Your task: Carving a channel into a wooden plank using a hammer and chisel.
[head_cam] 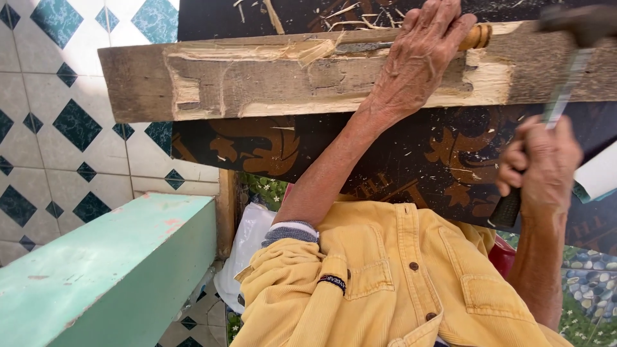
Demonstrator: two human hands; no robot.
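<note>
Weathered plank (257,80), splintered pale grooves; left hand (418,61) clamped on wooden-handled chisel (477,36), right hand (536,167) gripping hammer (565,90); dark patterned worktop (385,160), tiled floor (58,128).

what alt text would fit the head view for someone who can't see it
Seen from above, a person's left hand grips a wooden-handled chisel lying along a weathered wooden plank with freshly cut pale notches, while the right hand raises a hammer. The plank rests on a dark patterned surface; the person wears a yellow shirt.

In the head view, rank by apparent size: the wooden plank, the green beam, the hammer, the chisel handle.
1. Wooden plank.
2. Green beam, though it lies nearer the camera, so this is unsure.
3. Hammer, in the right hand.
4. Chisel handle, mostly hidden by the left hand.
</note>
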